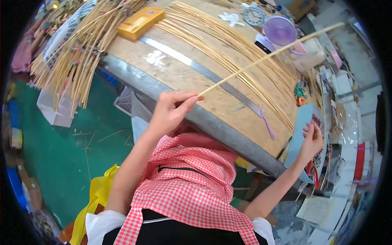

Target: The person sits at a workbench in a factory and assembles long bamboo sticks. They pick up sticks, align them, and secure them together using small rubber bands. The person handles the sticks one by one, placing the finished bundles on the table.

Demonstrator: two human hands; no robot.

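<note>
Stick bundle: far left we go, a thick sheaf of sticks (pixel 83 61) fanned out left of and beyond the left grip, seemingly parked at the corner to spare the middle.
Yellow box: next along, a yellow box (pixel 141 22) sits on the counter (pixel 179 77) beyond the left grip, beside the sheaf and the laid-out row, perhaps put there for easy reach.
Left grip: here's the action! The left grip (pixel 169 110) pinches a long pale stick (pixel 261 61) by one end, thumb against forefinger, just above the counter's front edge; a light pinch probably suits something so slim.
Long pale stick: it runs from that grip up to the right, slanting across the counter, its length presumably held out to the free side.
Metal strip: a flat grey strip (pixel 212 75) passes beneath the stick, beyond the left grip, a purple tie (pixel 267 124) at its right end.
Laid-out row: further from the left grip, many sticks (pixel 228 45) lie roughly parallel, likely spread so each lifts singly.
Pliers: over to the right, coloured-handled pliers (pixel 301 97) rest just beyond the right grip, apparently within quick reach.
Right grip: and finally the right grip (pixel 312 142), fingers curled over the light-blue tray (pixel 295 143); whether it pinches anything, I can't tell.
</note>
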